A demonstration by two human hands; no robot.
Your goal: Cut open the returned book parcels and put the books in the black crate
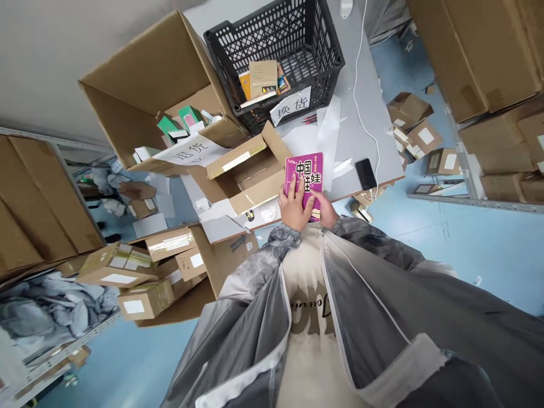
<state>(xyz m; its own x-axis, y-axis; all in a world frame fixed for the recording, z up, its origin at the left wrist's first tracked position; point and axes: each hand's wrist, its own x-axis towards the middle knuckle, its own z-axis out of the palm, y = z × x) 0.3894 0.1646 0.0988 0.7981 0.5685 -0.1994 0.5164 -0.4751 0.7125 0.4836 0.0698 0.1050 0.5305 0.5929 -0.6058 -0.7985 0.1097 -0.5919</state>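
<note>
A purple book (312,162) with large Chinese characters on its cover is in front of my body, near the table's front edge. My left hand (294,208) lies palm down on the cover's left part, its fingers stretched out and apart. At the lower right corner, my right hand (326,211) grips the book with the thumb on the cover; its other fingers are hidden underneath. Just left of the book stands an opened small cardboard box (250,195) with its flaps up.
A black plastic crate (272,28) with several books stands at the back, bearing a paper sign. Left of it is a large carton (140,73) with boxed items. A phone (365,173) lies at right on the table, by a white cable (359,107). Packed parcels (127,263) are at lower left.
</note>
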